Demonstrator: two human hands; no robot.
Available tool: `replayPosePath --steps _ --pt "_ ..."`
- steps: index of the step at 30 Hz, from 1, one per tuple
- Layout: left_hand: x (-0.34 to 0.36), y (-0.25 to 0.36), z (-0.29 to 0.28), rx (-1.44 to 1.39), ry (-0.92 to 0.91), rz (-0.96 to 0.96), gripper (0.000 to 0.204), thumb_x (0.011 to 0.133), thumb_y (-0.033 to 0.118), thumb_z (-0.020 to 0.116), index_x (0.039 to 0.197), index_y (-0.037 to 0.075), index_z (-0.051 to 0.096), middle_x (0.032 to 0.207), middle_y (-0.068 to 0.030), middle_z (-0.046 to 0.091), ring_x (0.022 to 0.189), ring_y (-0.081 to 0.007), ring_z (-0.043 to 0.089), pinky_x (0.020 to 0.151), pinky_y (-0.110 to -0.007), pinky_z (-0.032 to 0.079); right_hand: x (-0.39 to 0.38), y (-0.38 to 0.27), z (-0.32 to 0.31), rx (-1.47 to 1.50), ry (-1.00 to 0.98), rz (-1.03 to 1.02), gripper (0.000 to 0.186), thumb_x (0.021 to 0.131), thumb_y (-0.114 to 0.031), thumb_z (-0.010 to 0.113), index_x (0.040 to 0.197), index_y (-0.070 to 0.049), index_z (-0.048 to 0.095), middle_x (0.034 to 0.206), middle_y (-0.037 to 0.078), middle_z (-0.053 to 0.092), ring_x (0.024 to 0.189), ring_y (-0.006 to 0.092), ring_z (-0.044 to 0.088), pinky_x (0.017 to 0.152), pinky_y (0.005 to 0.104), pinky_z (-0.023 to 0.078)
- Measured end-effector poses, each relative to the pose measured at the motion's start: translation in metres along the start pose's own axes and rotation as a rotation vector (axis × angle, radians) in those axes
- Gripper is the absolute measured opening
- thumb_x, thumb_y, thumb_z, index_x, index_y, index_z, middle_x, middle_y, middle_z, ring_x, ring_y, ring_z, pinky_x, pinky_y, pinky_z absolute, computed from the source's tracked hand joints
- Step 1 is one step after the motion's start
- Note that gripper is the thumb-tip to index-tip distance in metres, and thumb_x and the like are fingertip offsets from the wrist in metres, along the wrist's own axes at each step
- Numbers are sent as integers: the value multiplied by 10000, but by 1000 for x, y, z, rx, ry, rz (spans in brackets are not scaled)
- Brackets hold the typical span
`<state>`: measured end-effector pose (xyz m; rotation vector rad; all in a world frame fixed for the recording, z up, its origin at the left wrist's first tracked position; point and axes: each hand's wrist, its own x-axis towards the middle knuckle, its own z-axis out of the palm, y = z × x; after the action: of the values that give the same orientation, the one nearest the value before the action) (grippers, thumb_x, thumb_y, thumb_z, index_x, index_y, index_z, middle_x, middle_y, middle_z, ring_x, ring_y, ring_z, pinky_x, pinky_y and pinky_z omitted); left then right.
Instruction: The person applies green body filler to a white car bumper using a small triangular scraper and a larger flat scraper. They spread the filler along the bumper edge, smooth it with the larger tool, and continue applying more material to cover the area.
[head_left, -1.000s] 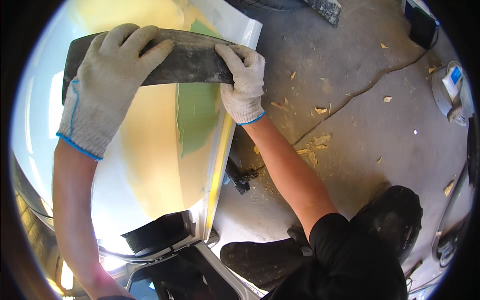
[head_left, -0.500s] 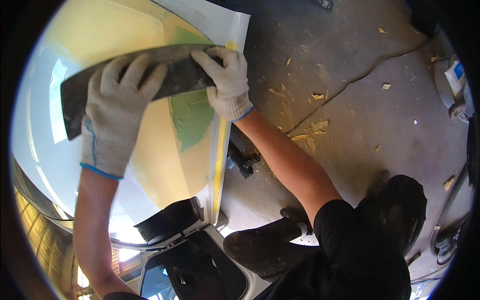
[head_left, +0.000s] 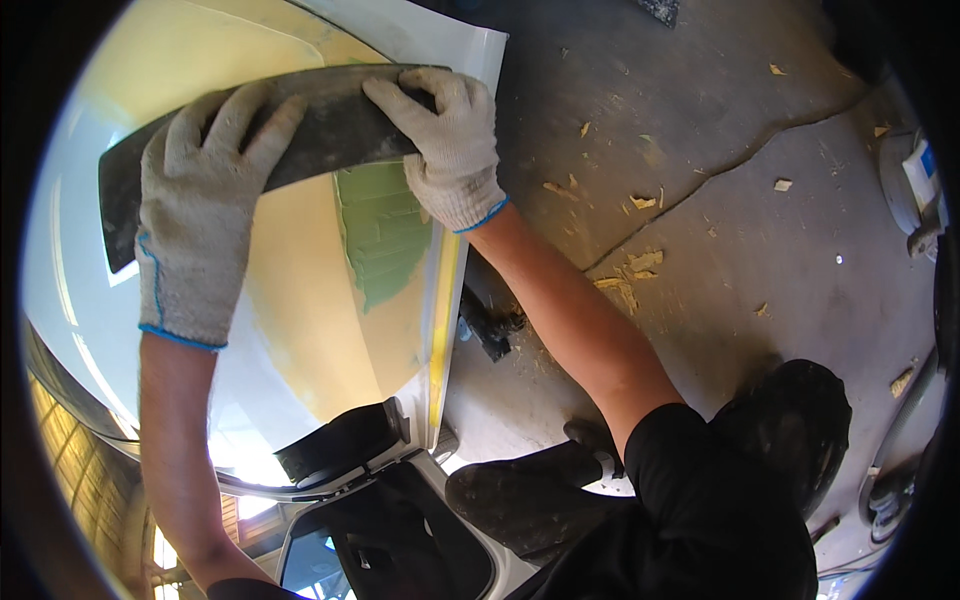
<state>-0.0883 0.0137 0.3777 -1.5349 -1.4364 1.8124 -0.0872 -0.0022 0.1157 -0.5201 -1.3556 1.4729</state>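
A long, bowed black flexible spreader (head_left: 325,122) lies across a car body panel (head_left: 265,395) with pale yellow and white patches. My left hand (head_left: 205,215), in a knitted off-white glove with blue trim, grips its left part, fingers laid over the dark face. At its right end, my right hand (head_left: 445,140), gloved alike, holds on with thumb and fingers; the undersides of both grips are hidden. Just below the spreader, a ridged patch of green filler (head_left: 375,245) shows. Yellow masking tape (head_left: 440,320) runs down the panel's right edge.
A dark opened car part (head_left: 420,520) with a window lies below the panel. Yellowish scraps (head_left: 640,265) and a long dark cable or crack (head_left: 700,185) mark the grey floor. Round containers (head_left: 905,185) and a hose (head_left: 905,410) are at the far right.
Both hands and the spreader have shifted farther away and a little left over the panel. The green strip that showed beyond the spreader is now covered, and more shows on the near side.
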Motion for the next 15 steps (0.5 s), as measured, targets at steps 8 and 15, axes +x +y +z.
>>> replayPosePath --steps 8,15 --pt "-3 14 12 -16 -125 41 686 831 107 708 1474 308 581 1459 9 583 1286 -238 592 1083 -429 546 -25 4 6 -3 -14 26 677 679 67 677 1282 -236 732 1206 49 638 1101 334 574 986 453 471" --pt "17 -8 18 121 -20 22 730 832 133 709 1514 333 544 1497 32 558 1294 -239 586 1089 -461 541 8 7 14 -19 22 5 709 659 76 678 1289 -246 726 1184 50 638 1115 331 560 979 460 460"
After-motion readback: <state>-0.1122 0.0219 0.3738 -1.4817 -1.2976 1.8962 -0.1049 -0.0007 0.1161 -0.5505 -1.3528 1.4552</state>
